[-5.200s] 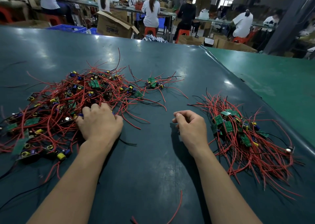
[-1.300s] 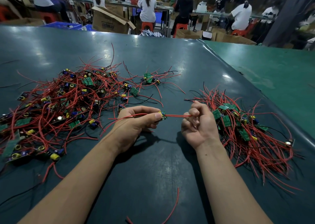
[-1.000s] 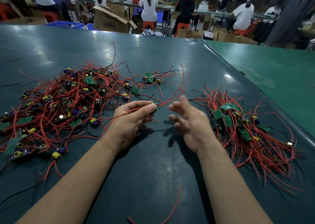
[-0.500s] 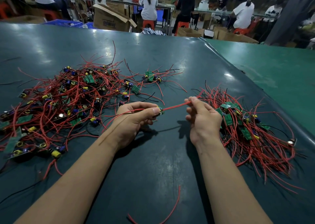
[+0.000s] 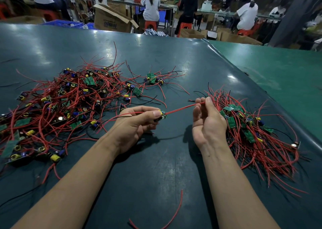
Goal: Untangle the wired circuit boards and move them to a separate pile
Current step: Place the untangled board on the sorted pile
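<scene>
Red wire taut between hands: left pinches circuit board, right pinches wire end.

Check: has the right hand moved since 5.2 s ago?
Yes. The right hand has lifted off the table and turned palm-up, pinching a red wire beside the right pile.

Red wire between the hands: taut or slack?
Taut: the red wire runs straight from the small green board pinched by the left hand to the right hand's fingertips.
</scene>
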A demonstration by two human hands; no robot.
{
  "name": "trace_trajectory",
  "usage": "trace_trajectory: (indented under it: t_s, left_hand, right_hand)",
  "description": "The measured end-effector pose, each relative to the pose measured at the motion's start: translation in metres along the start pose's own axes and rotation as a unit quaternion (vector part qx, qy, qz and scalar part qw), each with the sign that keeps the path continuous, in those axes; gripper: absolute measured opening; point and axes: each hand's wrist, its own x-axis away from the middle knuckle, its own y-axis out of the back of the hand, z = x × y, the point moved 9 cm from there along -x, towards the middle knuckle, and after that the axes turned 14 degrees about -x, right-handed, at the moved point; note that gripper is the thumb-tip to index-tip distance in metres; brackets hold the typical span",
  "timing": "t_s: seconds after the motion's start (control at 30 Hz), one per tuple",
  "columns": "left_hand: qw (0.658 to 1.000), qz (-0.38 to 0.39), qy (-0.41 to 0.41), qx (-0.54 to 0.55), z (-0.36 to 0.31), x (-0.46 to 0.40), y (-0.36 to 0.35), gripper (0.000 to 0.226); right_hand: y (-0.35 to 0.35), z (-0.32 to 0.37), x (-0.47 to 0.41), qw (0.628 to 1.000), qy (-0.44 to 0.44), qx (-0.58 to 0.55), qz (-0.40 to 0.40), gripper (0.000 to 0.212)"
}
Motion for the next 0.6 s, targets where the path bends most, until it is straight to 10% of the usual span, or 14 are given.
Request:
trace_trajectory:
  t_s: [0.17, 0.37, 0.6]
  left_hand:
    - [0.999, 0.023, 0.025, 0.030, 0.004, -0.002, -0.002, 0.006]
    - [0.984, 0.159, 0.080, 0.019, 0.014, 0.013, -0.029, 0.004]
    - [0.985, -0.031, 0.012, 0.168, -0.004, -0.001, 0.008, 0.020]
  right_hand:
    - [-0.007, 0.017, 0.003, 0.990, 0.107, 0.088, 0.021, 0.018]
    - [-0.020, 0.049, 0.030, 0.820, 0.401, 0.408, 0.009, 0.019]
    - [-0.005, 0.021, 0.007, 0.924, 0.209, 0.319, 0.022, 0.016]
